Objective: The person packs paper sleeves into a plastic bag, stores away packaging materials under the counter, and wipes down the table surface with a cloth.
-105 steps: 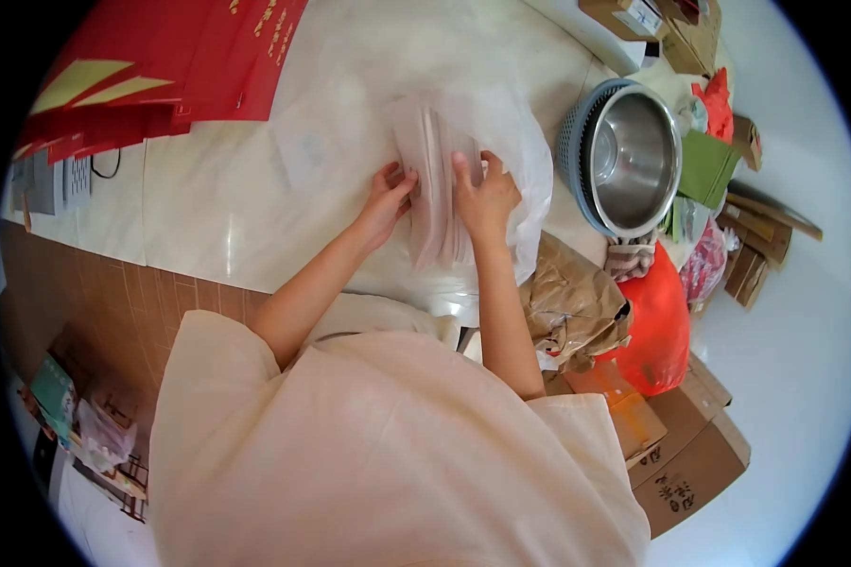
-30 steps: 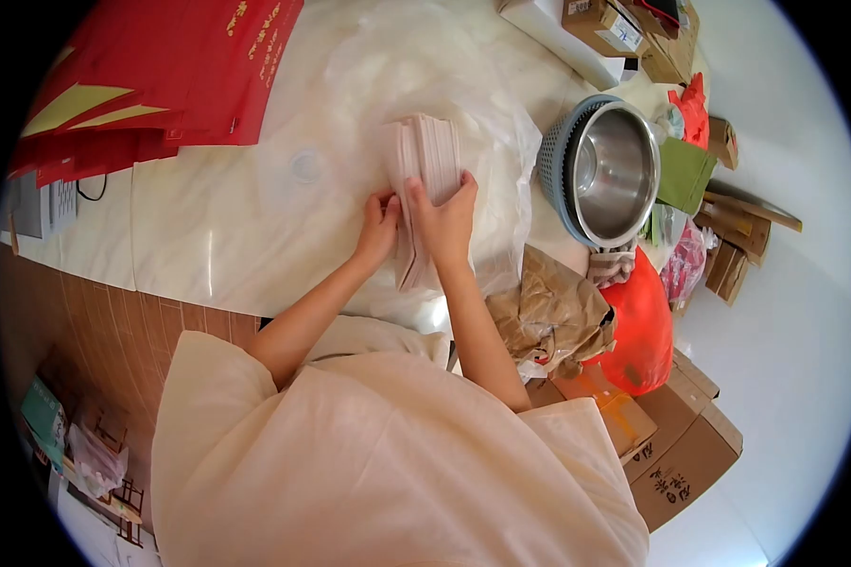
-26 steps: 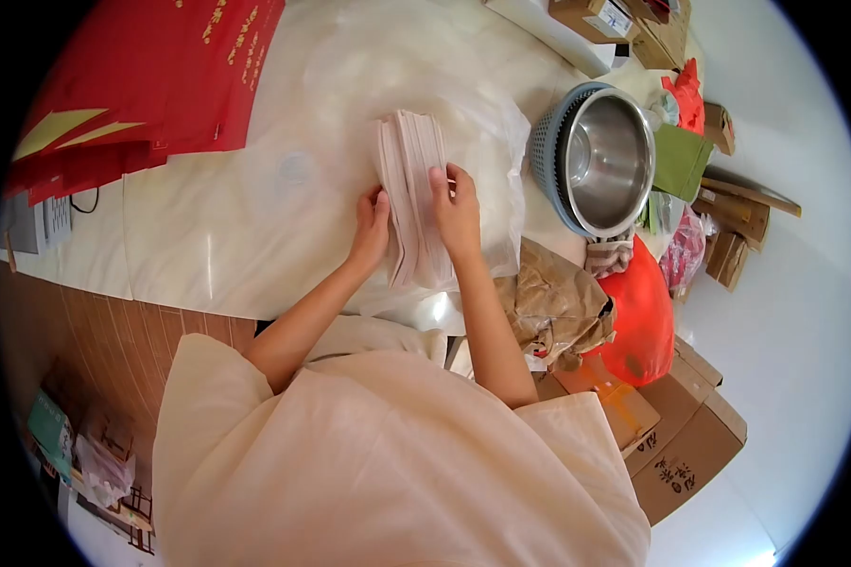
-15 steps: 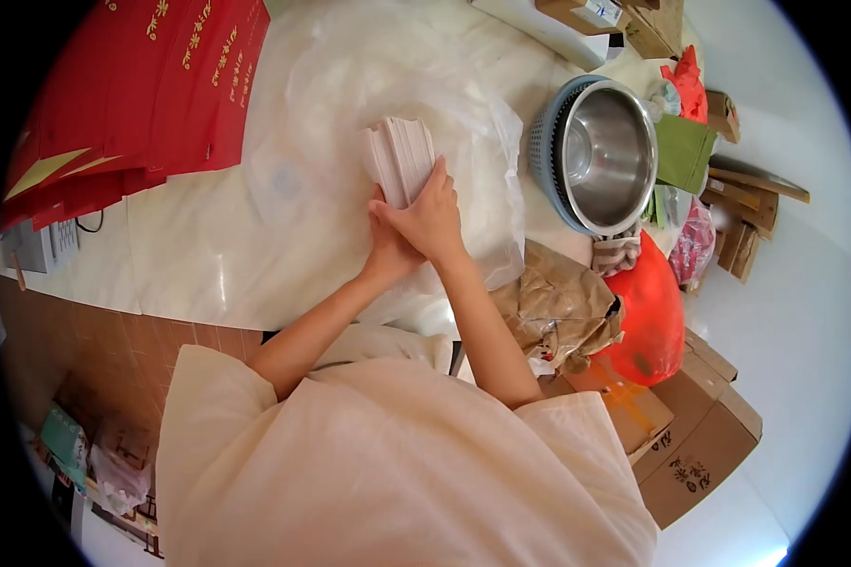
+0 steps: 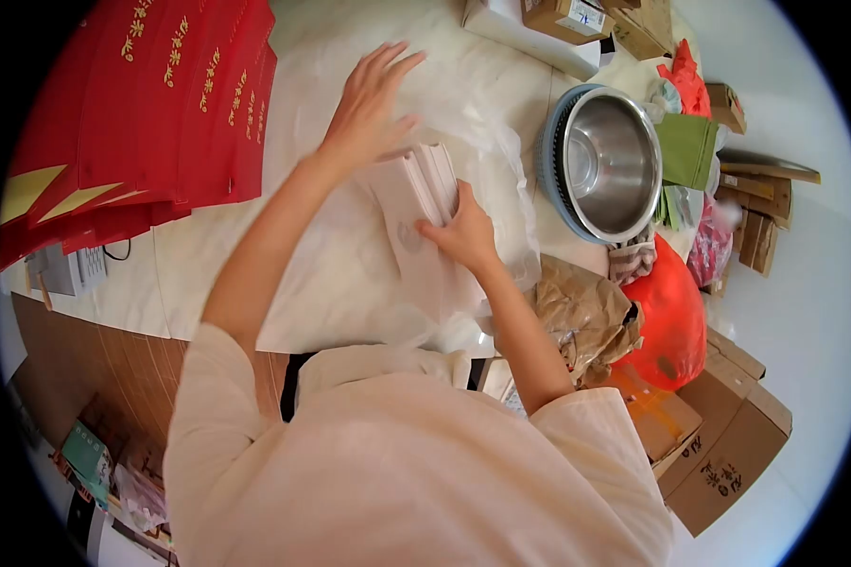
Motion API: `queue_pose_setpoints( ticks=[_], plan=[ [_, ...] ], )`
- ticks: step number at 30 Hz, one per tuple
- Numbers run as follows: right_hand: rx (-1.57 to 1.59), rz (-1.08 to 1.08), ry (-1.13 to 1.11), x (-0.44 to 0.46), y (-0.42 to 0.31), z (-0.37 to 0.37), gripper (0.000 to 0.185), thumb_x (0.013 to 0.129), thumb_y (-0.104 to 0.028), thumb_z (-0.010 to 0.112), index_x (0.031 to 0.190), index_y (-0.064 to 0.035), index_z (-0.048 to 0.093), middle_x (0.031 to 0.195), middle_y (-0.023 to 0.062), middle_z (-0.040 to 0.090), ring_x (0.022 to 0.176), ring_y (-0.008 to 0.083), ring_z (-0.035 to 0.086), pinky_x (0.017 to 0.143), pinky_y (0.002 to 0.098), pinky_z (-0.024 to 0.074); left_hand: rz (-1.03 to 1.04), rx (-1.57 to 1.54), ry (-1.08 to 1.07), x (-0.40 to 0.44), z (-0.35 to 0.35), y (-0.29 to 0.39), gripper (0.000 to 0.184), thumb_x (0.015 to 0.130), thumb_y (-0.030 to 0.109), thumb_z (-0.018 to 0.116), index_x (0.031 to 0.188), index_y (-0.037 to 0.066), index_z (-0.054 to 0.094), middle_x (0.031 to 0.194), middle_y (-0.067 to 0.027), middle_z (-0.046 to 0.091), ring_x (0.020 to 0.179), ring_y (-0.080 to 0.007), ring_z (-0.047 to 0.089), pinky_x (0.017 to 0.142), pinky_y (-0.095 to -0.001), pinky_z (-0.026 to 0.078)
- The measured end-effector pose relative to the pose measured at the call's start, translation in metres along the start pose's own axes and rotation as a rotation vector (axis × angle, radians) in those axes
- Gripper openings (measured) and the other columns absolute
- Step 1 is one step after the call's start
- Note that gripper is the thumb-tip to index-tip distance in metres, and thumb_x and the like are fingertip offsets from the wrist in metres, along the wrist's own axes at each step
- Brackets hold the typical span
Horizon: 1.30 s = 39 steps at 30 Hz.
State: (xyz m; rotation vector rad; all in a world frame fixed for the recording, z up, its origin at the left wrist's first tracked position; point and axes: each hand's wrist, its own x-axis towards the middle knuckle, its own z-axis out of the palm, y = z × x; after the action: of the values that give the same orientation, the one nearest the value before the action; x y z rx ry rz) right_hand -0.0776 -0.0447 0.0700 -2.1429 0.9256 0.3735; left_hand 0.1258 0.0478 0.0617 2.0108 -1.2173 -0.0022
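Observation:
A stack of flat, pale folded paper pieces (image 5: 407,210) stands on a clear plastic sheet (image 5: 506,142) on the table; their exact kind is unclear. My right hand (image 5: 467,230) grips the stack's right side, with the thumb across the near face and the fingers partly hidden behind. A faint round mark shows on that face, beside the thumb. Above and to the left of the stack, my left hand (image 5: 367,111) is raised with its fingers spread. It is slightly blurred and holds nothing.
Red bags with gold writing (image 5: 180,104) lie at the left of the marbled table (image 5: 208,274). On the right are a steel bowl (image 5: 624,161) nested in a blue basket, a green bag (image 5: 687,149), crumpled brown paper (image 5: 581,307), a red plastic bag (image 5: 671,317) and cardboard boxes (image 5: 728,463).
My left hand has let go of the stack and moved up and left, its fingers opening. My right hand has shifted slightly down and right, still on the stack.

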Motion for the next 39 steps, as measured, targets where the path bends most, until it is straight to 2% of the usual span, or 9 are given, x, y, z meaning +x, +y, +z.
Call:
queue_pose_setpoints(
  ticks=[5,8,10,13,21,26,31,36,39],
  plan=[
    [0.226,-0.111,-0.093,-0.010,0.014,-0.022,0.088,0.060,-0.032,0.078,0.130,-0.0004,0.036,0.109,0.0209,0.059,0.095,0.0319,0.060,0.085,0.0365,0.0464,0.227,0.466,-0.215,0.065,0.039,-0.038,0.073,0.071,0.019,0.074,0.135,0.012,0.040,0.137,-0.0134,0.041,0.133,-0.0323,0.028,0.113,-0.0473,0.013],
    [0.493,-0.162,-0.186,-0.004,0.033,-0.027,0.087,0.062,-0.029,0.078,0.131,0.0005,0.035,0.113,0.0183,0.057,0.102,0.0282,0.057,0.090,0.0348,0.0438,-0.015,0.491,-0.723,0.077,0.052,-0.040,0.052,0.075,0.019,0.070,0.123,0.013,0.052,0.117,-0.0113,0.058,0.121,-0.0307,0.044,0.106,-0.0441,0.030],
    [0.661,-0.096,-0.249,-0.002,0.041,-0.030,0.085,0.064,-0.029,0.077,0.132,0.0012,0.035,0.116,0.0171,0.055,0.105,0.0264,0.056,0.092,0.0345,0.0428,-0.077,0.225,-0.596,0.073,0.054,-0.034,0.027,0.081,0.020,0.065,0.106,0.011,0.060,0.089,-0.0100,0.065,0.094,-0.0277,0.059,0.083,-0.0397,0.045],
    [1.015,0.034,-0.399,0.007,0.049,-0.020,0.081,0.069,-0.028,0.075,0.133,0.0022,0.034,0.121,0.0158,0.053,0.110,0.0242,0.053,0.095,0.0345,0.0416,-0.117,-0.077,-0.283,0.064,0.034,0.006,0.014,0.083,0.019,0.062,0.095,0.011,0.060,0.076,-0.0109,0.063,0.069,-0.0270,0.061,0.061,-0.0376,0.045],
    [1.555,0.273,-0.463,0.016,0.073,0.043,0.070,0.080,-0.028,0.068,0.133,0.0024,0.035,0.124,0.0159,0.051,0.112,0.0245,0.052,0.095,0.0347,0.0435,-0.085,-0.044,-0.209,-0.029,-0.007,0.079,0.007,0.081,0.015,0.064,0.087,0.013,0.061,0.072,-0.0053,0.064,0.056,-0.0228,0.059,0.050,-0.0315,0.046],
    [1.627,0.301,-0.182,-0.004,0.066,0.027,0.050,0.089,-0.024,0.056,0.129,0.0020,0.042,0.125,0.0153,0.052,0.112,0.0238,0.053,0.094,0.0351,0.0450,0.043,-0.084,-0.081,-0.066,-0.030,0.099,0.016,0.069,-0.001,0.062,0.083,0.008,0.062,0.067,-0.0040,0.061,0.049,-0.0204,0.055,0.044,-0.0297,0.042],
    [1.772,0.256,-0.094,-0.011,0.076,0.015,0.045,0.094,-0.028,0.047,0.129,0.0008,0.043,0.126,0.0122,0.052,0.112,0.0221,0.053,0.096,0.0345,0.0439,-0.007,-0.173,-0.192,-0.154,-0.042,0.113,0.022,0.065,-0.005,0.058,0.083,0.006,0.062,0.058,-0.0035,0.054,0.046,-0.0209,0.051,0.043,-0.0293,0.041],
    [1.756,0.240,0.159,-0.013,0.087,0.023,0.044,0.095,-0.030,0.046,0.128,-0.0019,0.044,0.122,0.0089,0.053,0.112,0.0200,0.052,0.095,0.0338,0.0444,-0.343,-0.280,-0.774,-0.192,-0.064,0.130,0.029,0.075,0.018,0.068,0.101,0.007,0.061,0.090,-0.0085,0.061,0.072,-0.0224,0.059,0.062,-0.0314,0.048],
    [1.613,0.274,0.061,-0.018,0.096,0.013,0.041,0.095,-0.028,0.046,0.128,-0.0037,0.045,0.118,0.0069,0.054,0.109,0.0203,0.053,0.094,0.0338,0.0449,-0.065,-0.253,-0.348,-0.178,-0.095,0.105,0.056,0.071,0.034,0.072,0.116,0.005,0.055,0.110,-0.0141,0.059,0.101,-0.0336,0.055,0.088,-0.0432,0.043]
  ],
)
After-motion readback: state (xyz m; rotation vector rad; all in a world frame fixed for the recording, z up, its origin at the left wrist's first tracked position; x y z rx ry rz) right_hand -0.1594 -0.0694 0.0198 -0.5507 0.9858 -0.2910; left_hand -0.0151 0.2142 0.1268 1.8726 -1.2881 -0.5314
